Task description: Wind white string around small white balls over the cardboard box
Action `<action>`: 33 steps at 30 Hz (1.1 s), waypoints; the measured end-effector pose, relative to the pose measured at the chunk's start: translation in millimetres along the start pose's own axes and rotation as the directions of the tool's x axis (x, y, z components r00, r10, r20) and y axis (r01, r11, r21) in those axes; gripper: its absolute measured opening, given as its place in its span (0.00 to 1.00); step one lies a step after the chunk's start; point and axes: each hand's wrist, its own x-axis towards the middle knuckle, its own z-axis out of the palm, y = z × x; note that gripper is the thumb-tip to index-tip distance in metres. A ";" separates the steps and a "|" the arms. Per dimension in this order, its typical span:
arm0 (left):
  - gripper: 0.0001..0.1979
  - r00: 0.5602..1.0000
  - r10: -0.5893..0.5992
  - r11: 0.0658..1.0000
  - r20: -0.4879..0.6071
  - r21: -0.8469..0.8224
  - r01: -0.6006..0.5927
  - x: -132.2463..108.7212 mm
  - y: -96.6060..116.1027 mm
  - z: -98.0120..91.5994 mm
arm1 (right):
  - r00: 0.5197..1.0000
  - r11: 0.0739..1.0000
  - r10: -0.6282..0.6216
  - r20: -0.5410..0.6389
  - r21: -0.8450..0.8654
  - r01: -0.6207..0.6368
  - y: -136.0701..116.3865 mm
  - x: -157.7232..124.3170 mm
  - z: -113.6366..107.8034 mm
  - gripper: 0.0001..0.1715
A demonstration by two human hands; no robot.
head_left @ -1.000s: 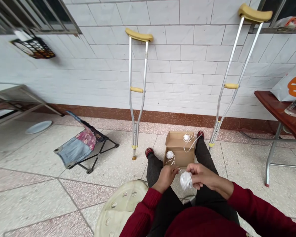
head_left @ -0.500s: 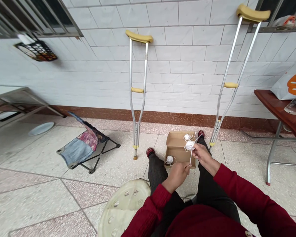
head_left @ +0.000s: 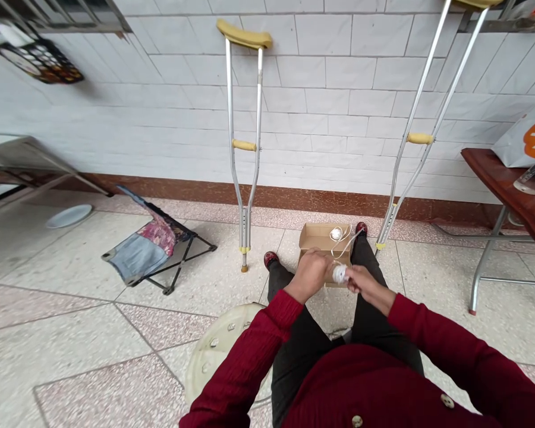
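I sit with my legs stretched out toward an open cardboard box (head_left: pixel 316 238) on the floor between my feet. My right hand (head_left: pixel 361 281) pinches a small white ball of string (head_left: pixel 339 274) over the box's near edge. My left hand (head_left: pixel 311 272) is closed beside the ball, touching it, its fingers round the string. A strand of string (head_left: pixel 345 244) runs from the ball up to a second white ball (head_left: pixel 336 233) lying in the far part of the box.
Two aluminium crutches (head_left: pixel 245 148) (head_left: pixel 421 138) lean on the tiled wall. A folding stool (head_left: pixel 154 249) lies at the left, a pale plastic stool (head_left: pixel 218 351) by my left leg, and a brown table (head_left: pixel 508 196) with a bag and bottle at the right.
Both hands have moved forward over the box. The left hand, earlier apart and pulling the strand, has come up against the ball in the right hand. The camera tilted down slightly.
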 end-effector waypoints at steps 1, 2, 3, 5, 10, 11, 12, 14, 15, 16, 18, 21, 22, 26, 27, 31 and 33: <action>0.13 1.000 -0.030 0.999 -0.007 -0.029 0.029 -1.6 6.5 1.6 | 0.999 0.999 -0.026 -0.029 0.028 0.026 -14.0 8.8 0.5 0.09; 0.14 0.998 -0.068 0.995 -0.004 -0.075 0.067 -4.7 11.8 5.0 | 0.998 0.997 -0.052 -0.046 0.051 0.054 -28.6 15.1 1.7 0.10; 0.14 0.994 -0.109 0.985 0.009 -0.135 0.109 -8.9 15.2 9.5 | 0.995 0.994 -0.077 -0.064 0.073 0.082 -42.3 18.3 3.5 0.10; 0.17 0.983 -0.180 0.943 0.041 -0.279 0.184 -18.3 16.0 19.3 | 0.991 0.982 -0.130 -0.039 0.132 0.134 -62.7 14.8 8.6 0.10; 0.14 0.968 -0.250 0.888 0.012 -0.396 0.234 -28.7 -6.8 26.9 | 0.972 0.981 -0.108 0.209 0.178 0.070 -59.2 -30.4 22.4 0.14; 0.11 0.973 -0.229 0.906 -0.002 -0.366 0.212 -28.3 -11.2 25.6 | 0.966 0.988 -0.078 0.246 0.152 0.041 -54.6 -38.6 22.9 0.14; 0.10 0.980 -0.201 0.924 -0.015 -0.335 0.185 -27.8 -14.2 24.4 | 0.961 0.991 -0.058 0.269 0.132 0.023 -51.6 -44.6 22.3 0.14; 0.10 0.991 -0.135 0.944 -0.025 -0.306 0.121 -27.1 -15.5 23.7 | 0.960 0.990 -0.052 0.274 0.143 0.013 -54.0 -49.8 18.1 0.14; 0.11 0.994 -0.108 0.943 -0.019 -0.318 0.096 -27.1 -14.1 24.7 | 0.963 0.984 -0.065 0.261 0.174 0.019 -59.6 -49.8 15.0 0.14; 0.12 0.996 -0.091 0.937 -0.009 -0.340 0.083 -27.2 -12.0 26.5 | 0.966 0.976 -0.093 0.241 0.213 0.040 -67.3 -49.1 11.6 0.14; 0.15 0.996 -0.088 0.921 0.004 -0.380 0.083 -26.6 -8.4 31.0 | 0.958 0.961 -0.156 0.239 0.261 0.092 -84.4 -48.8 5.8 0.12; 0.14 0.993 -0.118 0.922 -0.027 -0.375 0.100 -20.0 -13.2 32.2 | 0.906 0.975 -0.171 0.388 0.198 0.100 -95.2 -55.9 3.3 0.12; 0.12 0.991 -0.125 0.926 -0.038 -0.363 0.103 -16.1 -18.3 29.3 | 0.883 0.986 -0.136 0.449 0.148 0.077 -91.9 -59.1 3.9 0.12; 0.13 0.991 -0.127 0.958 -0.030 -0.264 0.115 0.4 -43.7 3.0 | 0.851 0.998 0.058 0.521 -0.052 -0.036 -52.1 -54.6 3.7 0.11; 0.13 0.993 -0.113 0.969 -0.026 -0.226 0.104 3.2 -47.6 -4.2 | 0.873 0.995 0.084 0.480 -0.080 -0.052 -40.4 -47.1 2.1 0.10; 0.12 0.998 -0.040 0.979 0.044 -0.197 0.048 6.6 -42.7 -15.3 | 0.982 0.989 0.045 0.182 -0.144 -0.019 -15.8 -2.4 -3.2 0.08; 0.13 0.992 -0.066 0.949 0.103 -0.300 0.095 4.5 -32.0 -10.1 | 0.997 0.988 -0.035 0.062 -0.147 0.043 -21.0 17.2 -0.7 0.08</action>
